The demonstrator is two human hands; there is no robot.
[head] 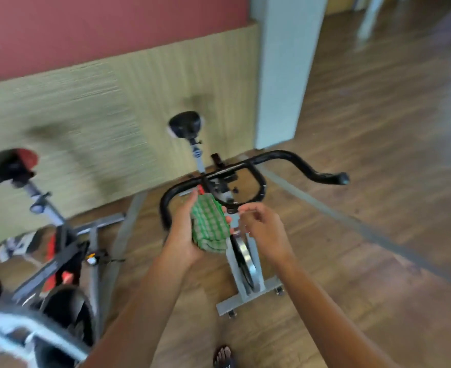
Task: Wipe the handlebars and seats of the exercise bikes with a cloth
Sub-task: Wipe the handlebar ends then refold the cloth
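**Cloth being readied just short of the bars**

Cloth (209,225), green and white checked, is lying folded into a thick pad in the palm of the left hand (184,235). The thumb and fingers are curling round its edges to clamp it. It is probably being kept as a pad so that one firm face can meet the tube, with no loose ends trailing into the frame.

The right hand (261,229) is hovering just beside the cloth's right edge. Its fingers are loosely curled and nothing is showing in them. It looks to be tidying the fold or getting ready to steady the bike.

Both hands are sitting just below the centre clamp of the black handlebars (272,158), near the left bend of the bar. That makes the bars the likely surface in hand. I cannot tell whether the cloth is touching the tube yet.

Beyond the bars, this bike's black seat (185,123) is standing on its post against the panelled wall (112,102), out of arm's reach from here. It will probably be needing a step round the frame. The grey frame and flywheel (245,258) are resting on the wooden floor (378,235) below the hands.

To the left, a second bike with a red and black seat (9,166) is standing close by, blurred, presumably waiting its turn. A sandalled foot (223,355) is showing at the bottom edge.
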